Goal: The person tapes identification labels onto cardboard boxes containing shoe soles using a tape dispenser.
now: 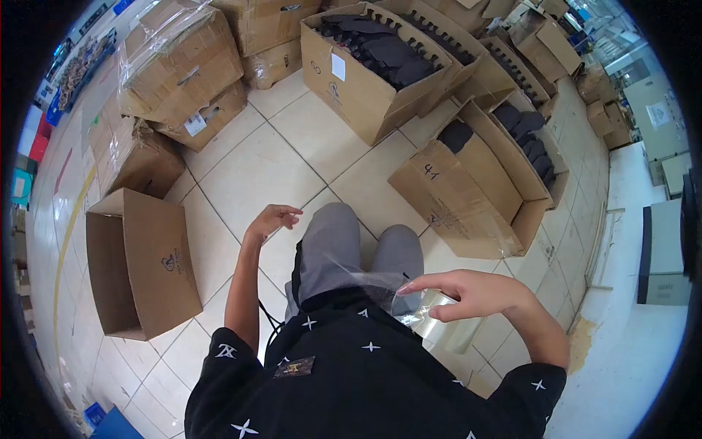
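Note:
My right hand (482, 293) is closed around a shiny roll of clear tape (433, 319) at the right side of my lap. A see-through strip of the film stretches over my grey trousers (329, 241). Out to the left of my knees, my left hand (274, 222) hangs above the tiled floor with its fingers stretched out and nothing in them. Nearest on that side stands an open cardboard box (162, 263), its visible inside bare. In front of me to the right is a cardboard box marked 41 (457, 201), with a dark piece at its far end.
Ahead stands a box full of dark sole-shaped pieces (336, 91), with similar boxes behind it. Taped, plastic-wrapped cartons (172, 62) are stacked at the back left. A grey cabinet (664, 256) stands by the right wall.

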Action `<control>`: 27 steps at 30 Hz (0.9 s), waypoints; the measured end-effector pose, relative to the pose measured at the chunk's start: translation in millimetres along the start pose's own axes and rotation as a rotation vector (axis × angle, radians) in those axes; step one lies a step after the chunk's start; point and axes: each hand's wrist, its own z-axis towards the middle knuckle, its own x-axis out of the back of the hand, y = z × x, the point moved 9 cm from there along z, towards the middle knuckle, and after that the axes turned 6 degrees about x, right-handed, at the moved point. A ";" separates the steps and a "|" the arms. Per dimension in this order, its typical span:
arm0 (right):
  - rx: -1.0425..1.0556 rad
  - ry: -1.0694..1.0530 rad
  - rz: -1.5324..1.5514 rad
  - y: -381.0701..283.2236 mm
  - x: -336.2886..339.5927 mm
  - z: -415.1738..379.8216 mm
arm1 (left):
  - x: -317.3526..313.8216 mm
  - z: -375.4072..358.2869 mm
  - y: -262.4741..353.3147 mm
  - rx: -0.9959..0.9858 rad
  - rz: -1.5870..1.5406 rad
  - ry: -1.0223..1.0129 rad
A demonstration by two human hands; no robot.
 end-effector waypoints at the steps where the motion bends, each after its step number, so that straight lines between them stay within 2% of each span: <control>1: 0.000 -0.002 -0.008 -3.5 2.1 -1.4 | -4.0 3.0 16.6 -0.054 -0.071 -0.011; 3: 0.031 -0.010 -0.031 -7.2 3.5 -1.4 | -32.9 -1.3 66.7 -0.151 -0.218 -0.034; 6: 0.085 -0.022 -0.079 -13.0 4.7 -3.1 | -126.9 -9.9 121.9 -0.242 -0.190 -0.401; 9: 0.004 -0.059 -0.090 -23.9 2.6 -14.9 | -212.7 -4.1 132.6 -0.352 -0.070 -0.752; 12: -0.145 -0.089 -0.077 -29.0 2.5 -29.8 | -264.3 -19.2 137.0 -0.082 -0.299 -0.998; 15: -0.230 -0.066 -0.065 -32.0 1.4 -45.5 | -318.7 -11.2 82.8 0.021 -0.480 -1.303; 16: -0.235 -0.057 -0.066 -33.1 0.6 -49.3 | -305.2 -48.5 120.1 -0.062 -0.485 -1.392; 20: -0.320 -0.070 -0.063 -30.7 -3.0 -61.8 | -307.0 -36.1 100.9 0.003 -0.670 -1.220; 27: -0.405 -0.024 -0.139 -11.0 -11.1 -65.6 | -281.5 11.3 88.6 -0.096 -0.550 -1.150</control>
